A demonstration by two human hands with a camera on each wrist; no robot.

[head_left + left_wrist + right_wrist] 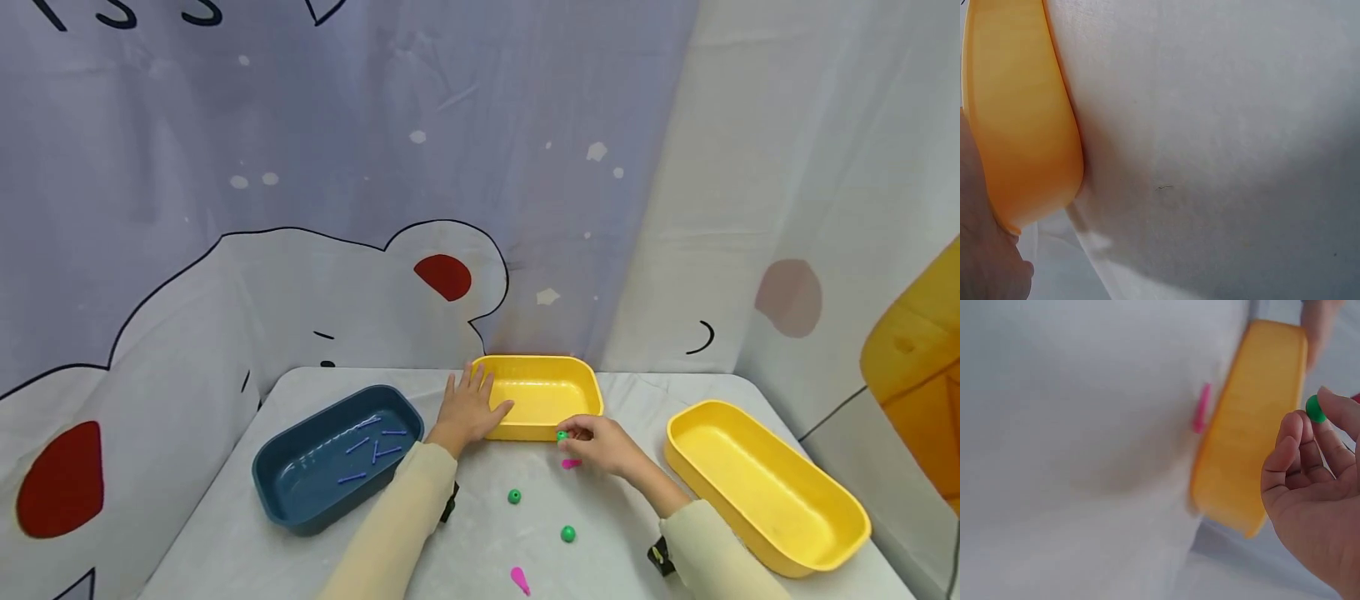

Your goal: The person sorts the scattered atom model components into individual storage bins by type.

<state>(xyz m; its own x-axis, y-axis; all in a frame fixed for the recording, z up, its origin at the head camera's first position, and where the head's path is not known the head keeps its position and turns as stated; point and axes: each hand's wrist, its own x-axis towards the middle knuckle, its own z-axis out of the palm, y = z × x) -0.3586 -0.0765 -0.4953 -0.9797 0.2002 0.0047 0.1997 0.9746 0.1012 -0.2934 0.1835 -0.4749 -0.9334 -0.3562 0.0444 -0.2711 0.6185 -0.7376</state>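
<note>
I register the middle tray point(543, 404) behind two tabletop beads point(514, 497), between the left tray point(307, 479), containing rods point(388, 452), and the right tray point(757, 479).

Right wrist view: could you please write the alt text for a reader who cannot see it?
The right hand pinches a green ball near a yellow tray. A pink piece lies on the white surface beside the tray, and part of the left hand shows by the tray's rim, at the top.
</note>
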